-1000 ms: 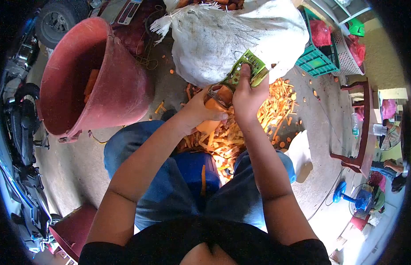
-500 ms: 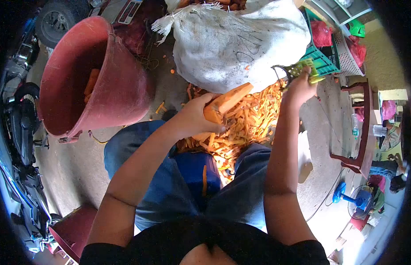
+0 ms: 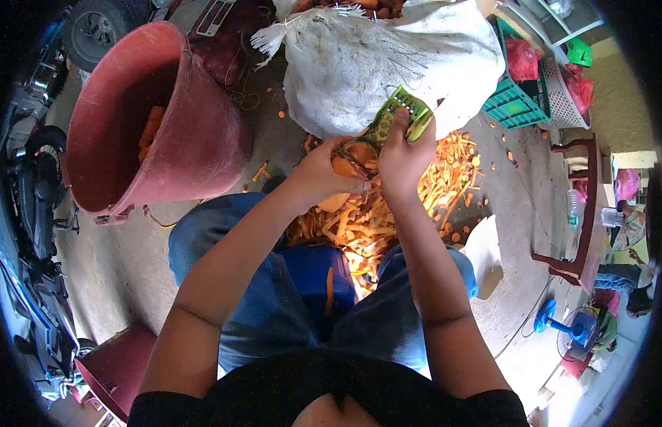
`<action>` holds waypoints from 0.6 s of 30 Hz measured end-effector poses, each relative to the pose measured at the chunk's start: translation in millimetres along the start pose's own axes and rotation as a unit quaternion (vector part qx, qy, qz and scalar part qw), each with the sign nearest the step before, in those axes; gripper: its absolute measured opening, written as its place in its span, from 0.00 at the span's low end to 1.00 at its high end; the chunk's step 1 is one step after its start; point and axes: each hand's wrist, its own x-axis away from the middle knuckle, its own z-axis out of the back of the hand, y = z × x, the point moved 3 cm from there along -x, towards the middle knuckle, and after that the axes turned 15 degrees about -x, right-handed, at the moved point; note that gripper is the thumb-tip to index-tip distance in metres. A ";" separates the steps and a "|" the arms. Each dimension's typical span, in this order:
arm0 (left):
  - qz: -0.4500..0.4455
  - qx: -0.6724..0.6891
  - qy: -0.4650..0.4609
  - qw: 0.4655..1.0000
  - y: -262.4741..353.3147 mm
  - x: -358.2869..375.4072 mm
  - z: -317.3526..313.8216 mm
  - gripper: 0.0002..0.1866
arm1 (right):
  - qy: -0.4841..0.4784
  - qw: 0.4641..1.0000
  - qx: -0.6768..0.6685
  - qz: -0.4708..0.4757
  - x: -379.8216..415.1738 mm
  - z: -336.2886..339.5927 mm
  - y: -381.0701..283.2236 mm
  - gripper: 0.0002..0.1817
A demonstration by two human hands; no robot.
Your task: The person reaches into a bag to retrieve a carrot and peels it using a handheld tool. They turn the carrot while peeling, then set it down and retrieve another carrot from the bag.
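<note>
My left hand (image 3: 318,174) is closed around a thick orange carrot (image 3: 362,152), its near end between thumb and fingers. My right hand (image 3: 406,160) grips a green-handled peeler (image 3: 400,107) dotted with holes. The peeler's dark working end sits against or right by the carrot; exact contact is hard to see. Below both hands lies a heap of orange peelings (image 3: 448,178), with small round end pieces scattered at its right side.
A stuffed white woven sack (image 3: 373,60) lies beyond the peelings. At left stands a large red tub (image 3: 203,135) with carrots inside. Green crate (image 3: 519,107), wooden furniture frame (image 3: 585,206) and blue fan (image 3: 576,329) are on the right. Motorbike parts line the left edge.
My right hand has swung left and inward with the peeler, from out by the crate to the carrot. The carrot has tipped so its far end is less visible.
</note>
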 end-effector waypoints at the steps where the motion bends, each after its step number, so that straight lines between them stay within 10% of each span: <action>1: -0.002 -0.016 0.013 1.000 2.2 1.0 -0.4 0.34 | 0.003 0.999 0.015 0.039 -2.4 1.0 2.2 0.08; 5: -0.092 -0.189 0.024 0.977 -7.4 -5.6 4.0 0.32 | 0.034 0.989 0.091 0.113 -19.1 16.4 -6.5 0.08; 18: 0.007 -0.120 -0.033 0.992 15.6 3.6 2.9 0.26 | 0.173 0.978 0.068 0.092 -54.0 52.9 -0.5 0.07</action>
